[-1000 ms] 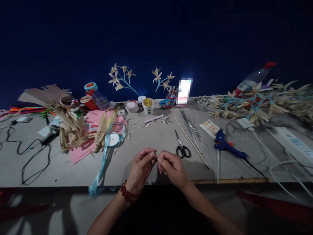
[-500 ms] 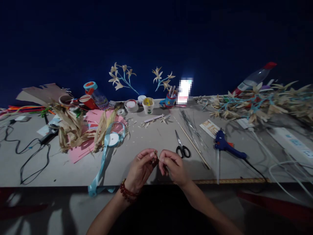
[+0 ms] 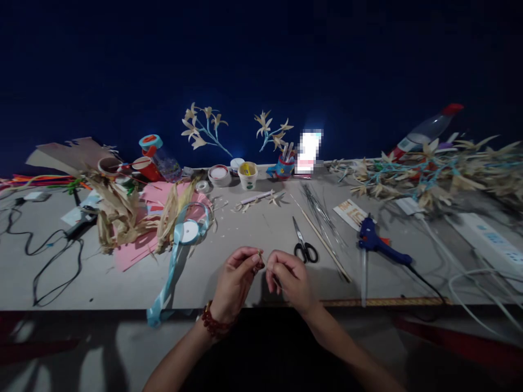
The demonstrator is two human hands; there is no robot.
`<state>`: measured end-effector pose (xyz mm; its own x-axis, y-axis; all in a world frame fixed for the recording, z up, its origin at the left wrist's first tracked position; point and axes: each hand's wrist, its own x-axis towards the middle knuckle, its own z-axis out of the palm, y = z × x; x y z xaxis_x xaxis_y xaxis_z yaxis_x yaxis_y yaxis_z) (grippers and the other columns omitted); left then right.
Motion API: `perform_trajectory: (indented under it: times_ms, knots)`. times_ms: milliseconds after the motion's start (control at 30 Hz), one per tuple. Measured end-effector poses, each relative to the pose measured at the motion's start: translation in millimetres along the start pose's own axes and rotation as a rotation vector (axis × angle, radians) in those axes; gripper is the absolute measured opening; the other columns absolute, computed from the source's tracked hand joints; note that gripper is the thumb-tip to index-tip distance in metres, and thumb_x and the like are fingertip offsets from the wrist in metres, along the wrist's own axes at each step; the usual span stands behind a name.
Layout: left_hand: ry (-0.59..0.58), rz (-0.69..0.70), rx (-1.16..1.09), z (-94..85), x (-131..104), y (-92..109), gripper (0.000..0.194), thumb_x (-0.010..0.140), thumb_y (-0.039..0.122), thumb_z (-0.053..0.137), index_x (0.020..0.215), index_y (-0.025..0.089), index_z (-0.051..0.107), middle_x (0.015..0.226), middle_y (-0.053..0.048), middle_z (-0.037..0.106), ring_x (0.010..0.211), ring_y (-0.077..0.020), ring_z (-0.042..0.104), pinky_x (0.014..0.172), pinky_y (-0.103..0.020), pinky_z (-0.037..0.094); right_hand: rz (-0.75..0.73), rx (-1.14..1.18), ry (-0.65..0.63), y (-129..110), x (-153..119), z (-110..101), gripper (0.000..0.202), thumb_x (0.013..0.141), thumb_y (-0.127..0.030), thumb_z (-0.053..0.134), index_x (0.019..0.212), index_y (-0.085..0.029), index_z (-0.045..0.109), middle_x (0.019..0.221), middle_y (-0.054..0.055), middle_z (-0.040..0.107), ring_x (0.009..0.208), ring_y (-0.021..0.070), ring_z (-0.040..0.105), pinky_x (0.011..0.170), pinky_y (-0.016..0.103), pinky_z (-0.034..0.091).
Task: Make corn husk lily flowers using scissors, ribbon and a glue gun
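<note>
Near the table's front edge, my left hand (image 3: 239, 280) is closed in a pinch on a small pale piece (image 3: 260, 255) too tiny to name. My right hand (image 3: 291, 276) faces it a short gap away, thumb and fingers pressed together; whatever they hold is hidden. Black-handled scissors (image 3: 305, 247) lie just beyond my right hand, blades pointing away. Further off, pale husk petals (image 3: 277, 198) rest beside a thin whitish stick (image 3: 256, 197). To the left, a spool of light blue ribbon (image 3: 188, 232) trails its end over the table edge.
Dried corn husks (image 3: 118, 218) lie on pink paper (image 3: 134, 255) at left. Right of the scissors are thin wires (image 3: 321, 209), a wooden stick (image 3: 322, 237) and a blue glue gun (image 3: 379, 247). Two husk-flower branches (image 3: 212, 133) stand at the back near a lit phone (image 3: 308, 152).
My hands have drawn slightly apart, widening the gap between their fingertips. The left wrist has turned a little. Nothing on the table has visibly moved.
</note>
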<state>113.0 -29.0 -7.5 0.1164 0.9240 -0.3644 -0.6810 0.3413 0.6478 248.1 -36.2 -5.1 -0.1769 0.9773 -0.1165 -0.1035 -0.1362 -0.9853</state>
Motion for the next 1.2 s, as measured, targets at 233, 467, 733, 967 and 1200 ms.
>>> perform_trajectory:
  times_ms: [233, 467, 733, 967, 1200]
  knots:
    - [-0.003, -0.019, -0.012, -0.7, 1.0, -2.5, 0.018, 0.065, 0.019, 0.086, 0.077, 0.015, 0.073, 0.074, -0.002, 0.071, 0.067, -0.0092, 0.061, 0.069, -0.020, 0.048, -0.041, -0.016, 0.011, 5.7, 0.4, 2.8, 0.021, 0.083, -0.027, 0.049, 0.063, -0.021, 0.050, 0.048, -0.005, 0.054, 0.041, 0.0086, 0.044, 0.042, 0.019, 0.036]
    - [-0.010, -0.032, 0.029, -0.6, 2.2, -1.7, 0.020, 0.066, 0.020, 0.085, 0.077, 0.014, 0.070, 0.072, -0.001, 0.067, 0.066, -0.0100, 0.059, 0.065, -0.022, 0.047, -0.036, -0.056, -0.010, 4.3, 0.6, 3.3, 0.023, 0.085, -0.028, 0.050, 0.064, -0.020, 0.051, 0.049, -0.005, 0.054, 0.042, 0.0087, 0.044, 0.044, 0.020, 0.036]
    - [-0.067, -0.031, 0.045, -3.3, 3.1, 0.3, 0.017, 0.068, 0.022, 0.083, 0.074, 0.013, 0.070, 0.074, 0.000, 0.064, 0.065, -0.0090, 0.056, 0.063, -0.021, 0.047, -0.044, -0.046, -0.061, 9.5, -0.4, 4.1, 0.027, 0.091, -0.033, 0.052, 0.067, -0.020, 0.053, 0.053, -0.004, 0.057, 0.047, 0.0098, 0.048, 0.049, 0.021, 0.040]
    - [-0.067, 0.030, 0.128, -3.1, 1.5, 2.4, 0.019, 0.071, 0.027, 0.081, 0.075, 0.014, 0.068, 0.083, -0.002, 0.064, 0.066, -0.0115, 0.058, 0.050, -0.020, 0.046, -0.050, -0.046, -0.081, 10.3, -2.5, 4.7, 0.032, 0.094, -0.043, 0.054, 0.072, -0.020, 0.054, 0.059, -0.003, 0.062, 0.049, 0.0105, 0.055, 0.051, 0.021, 0.043]
    - [-0.077, 0.004, 0.145, -3.8, -0.2, 2.4, 0.022, 0.071, 0.030, 0.082, 0.074, 0.015, 0.067, 0.081, -0.001, 0.062, 0.056, -0.0092, 0.053, 0.044, -0.020, 0.041, -0.127, -0.206, -0.071, 12.3, -4.8, 4.5, 0.030, 0.097, -0.039, 0.048, 0.073, -0.021, 0.053, 0.060, -0.002, 0.060, 0.053, 0.0119, 0.056, 0.055, 0.023, 0.044]
